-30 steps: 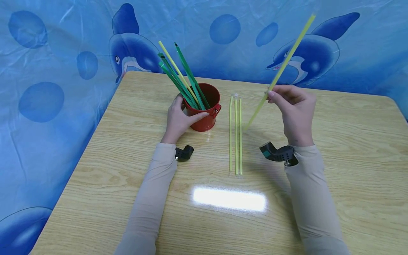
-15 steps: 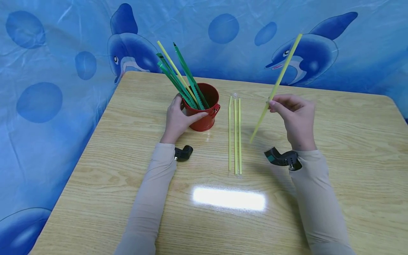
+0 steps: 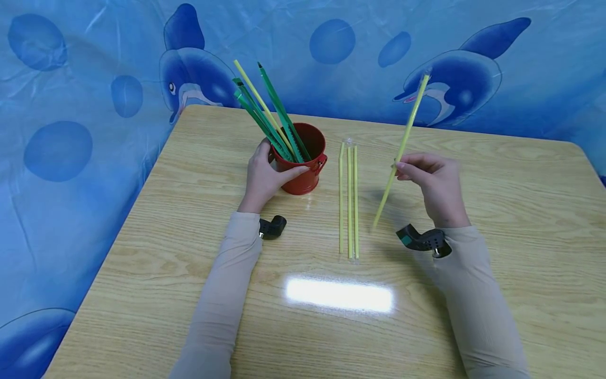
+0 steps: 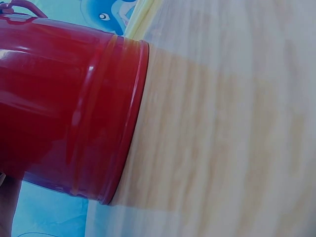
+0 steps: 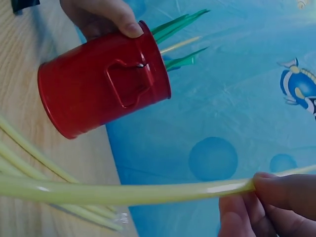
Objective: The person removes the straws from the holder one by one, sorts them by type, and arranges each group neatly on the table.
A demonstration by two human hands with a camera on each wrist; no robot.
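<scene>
My left hand [image 3: 265, 178] grips a small red bucket [image 3: 303, 183] by its upper side, the thumb lying along the near rim and the other fingers partly hidden behind. Several long green, dark-tipped pieces [image 3: 279, 113] and one yellow straw [image 3: 258, 95] lean leftward in the bucket. Between thumb and fingers my right hand [image 3: 435, 184] pinches another yellow straw [image 3: 408, 126], tilted, with its lower end over the table. Clear wrapping shows at its top. Three yellow straws [image 3: 350, 205] lie side by side on the table, between the bucket and my right hand.
The wooden table [image 3: 521, 252] ends at the back against a blue sheet [image 3: 284, 31] printed with dolphins. The bucket's folded handle [image 5: 126, 84] shows in the right wrist view. A bright light reflection [image 3: 338, 293] lies on the near tabletop.
My right hand has come down and toward me with the straw, which stands steeper now. My left hand and the bucket have kept their place.
</scene>
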